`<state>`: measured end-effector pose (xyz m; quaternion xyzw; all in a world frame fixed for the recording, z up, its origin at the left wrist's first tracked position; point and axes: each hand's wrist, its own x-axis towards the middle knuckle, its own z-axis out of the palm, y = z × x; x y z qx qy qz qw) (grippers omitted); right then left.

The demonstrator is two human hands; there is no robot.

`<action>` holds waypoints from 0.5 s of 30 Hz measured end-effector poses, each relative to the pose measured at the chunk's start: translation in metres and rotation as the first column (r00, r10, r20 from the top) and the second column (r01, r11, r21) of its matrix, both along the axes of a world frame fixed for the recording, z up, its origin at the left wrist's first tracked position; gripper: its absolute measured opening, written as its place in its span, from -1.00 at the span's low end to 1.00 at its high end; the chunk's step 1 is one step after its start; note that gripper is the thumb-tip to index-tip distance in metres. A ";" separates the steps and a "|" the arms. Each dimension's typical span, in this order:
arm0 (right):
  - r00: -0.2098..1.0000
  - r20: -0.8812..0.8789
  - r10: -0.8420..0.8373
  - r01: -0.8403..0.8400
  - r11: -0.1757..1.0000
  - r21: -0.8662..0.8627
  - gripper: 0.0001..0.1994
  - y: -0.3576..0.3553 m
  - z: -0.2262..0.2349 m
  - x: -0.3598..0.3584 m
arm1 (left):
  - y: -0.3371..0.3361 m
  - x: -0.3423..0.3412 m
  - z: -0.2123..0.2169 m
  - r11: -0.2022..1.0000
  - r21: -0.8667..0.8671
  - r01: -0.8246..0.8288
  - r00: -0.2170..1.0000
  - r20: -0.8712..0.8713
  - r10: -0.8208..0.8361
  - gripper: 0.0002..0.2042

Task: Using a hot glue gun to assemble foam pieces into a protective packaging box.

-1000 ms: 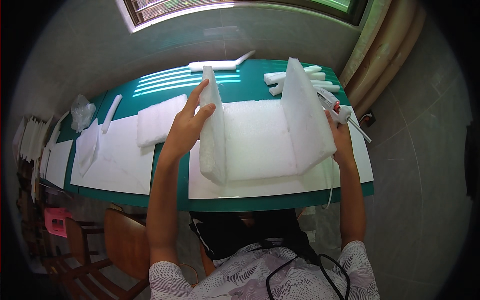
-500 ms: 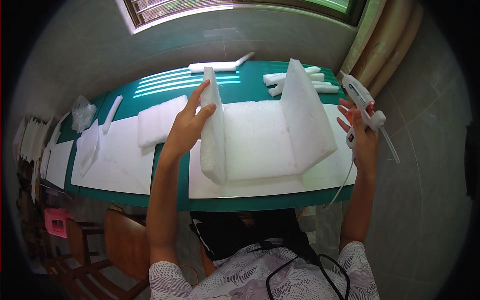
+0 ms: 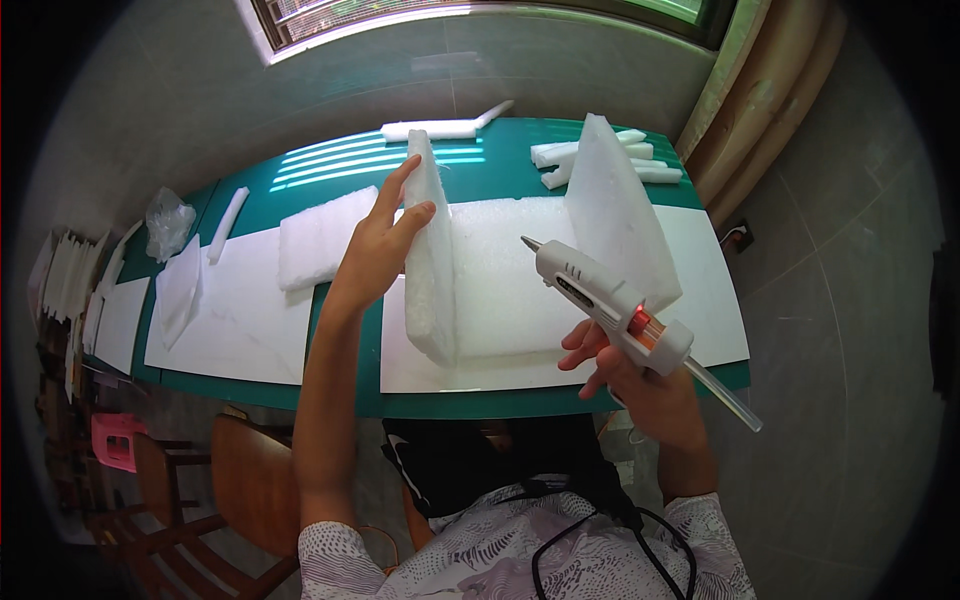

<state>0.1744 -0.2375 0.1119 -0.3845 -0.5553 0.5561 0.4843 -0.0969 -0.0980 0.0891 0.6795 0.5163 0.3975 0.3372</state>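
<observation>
My left hand (image 3: pixel 385 250) grips the upright left foam panel (image 3: pixel 430 290), fingers on its outer side and the thumb over its edge. That panel stands along the left side of a flat white foam slab (image 3: pixel 510 280); another upright foam panel (image 3: pixel 620 215) rises on the slab's right side. In my right hand (image 3: pixel 640 385) is a white hot glue gun (image 3: pixel 600 295), held over the slab's right part with its metal nozzle pointing up and left. A clear glue stick (image 3: pixel 728 400) sticks out of its back end. The gun hides part of the right panel.
Under the foam lies a white board (image 3: pixel 715 300) on the green table (image 3: pixel 350 400). Foam strips (image 3: pixel 610 160) are stacked at the back right. Left are a loose foam slab (image 3: pixel 325 240), another white board (image 3: pixel 235 320) and a clear plastic bag (image 3: pixel 168 225). Wooden chairs (image 3: pixel 255 480) stand near left.
My right hand has brought the glue gun from beyond the table's right side leftward and nearer, over the foam. My left hand keeps its grip on the left panel.
</observation>
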 end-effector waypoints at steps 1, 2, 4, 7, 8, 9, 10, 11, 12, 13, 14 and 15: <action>0.999 0.054 -0.006 0.006 1.000 0.003 -0.53 0.002 -0.004 -0.003 | 0.001 0.001 -0.001 1.000 -0.014 -0.019 1.000 -0.009 0.019 -0.36; 0.999 0.052 0.000 0.000 1.000 0.005 -0.53 0.003 -0.006 -0.003 | 0.002 0.001 -0.001 0.999 -0.028 -0.039 0.999 -0.017 0.038 -0.35; 0.999 0.037 -0.020 0.019 0.999 0.031 -0.51 0.000 -0.010 0.000 | 0.002 0.004 0.002 0.998 -0.051 -0.043 0.999 0.017 0.044 -0.35; 0.997 0.076 -0.009 0.009 1.000 0.000 -0.50 0.001 -0.013 0.001 | 0.001 0.002 0.000 0.997 -0.061 -0.036 0.998 0.047 0.039 -0.34; 0.997 0.075 -0.010 0.010 1.000 -0.001 -0.50 0.005 -0.015 -0.002 | 0.001 0.000 -0.002 0.998 -0.050 -0.028 0.999 0.044 0.030 -0.35; 0.995 0.096 -0.003 0.004 1.000 -0.008 -0.50 0.009 -0.015 -0.004 | 0.002 0.002 0.001 0.999 -0.051 -0.019 0.999 0.047 0.021 -0.35; 0.993 0.114 0.010 -0.008 1.000 -0.019 -0.49 0.014 -0.017 -0.009 | 0.001 0.003 0.003 0.998 -0.054 -0.016 0.999 0.051 0.018 -0.35; 0.993 0.114 0.007 -0.005 1.000 -0.022 -0.49 0.021 -0.022 -0.014 | 0.000 0.003 0.004 0.998 -0.056 -0.013 0.998 0.055 0.016 -0.35; 0.992 0.127 -0.022 0.025 0.999 -0.022 -0.55 0.031 -0.028 -0.022 | 0.000 0.001 0.002 0.998 -0.056 -0.015 0.998 0.053 0.018 -0.35; 0.988 0.141 -0.056 0.059 0.998 -0.020 -0.60 0.041 -0.035 -0.028 | 0.001 0.000 0.001 0.999 -0.042 -0.002 0.999 0.053 0.004 -0.35; 0.988 0.142 -0.057 0.061 0.998 -0.018 -0.60 0.051 -0.042 -0.033 | 0.002 0.001 0.000 1.000 -0.027 0.010 0.999 0.053 -0.009 -0.35; 0.983 0.162 -0.082 0.094 0.993 -0.068 -0.55 0.061 -0.051 -0.038 | 0.001 0.001 0.001 1.000 -0.027 0.005 0.999 0.050 -0.004 -0.35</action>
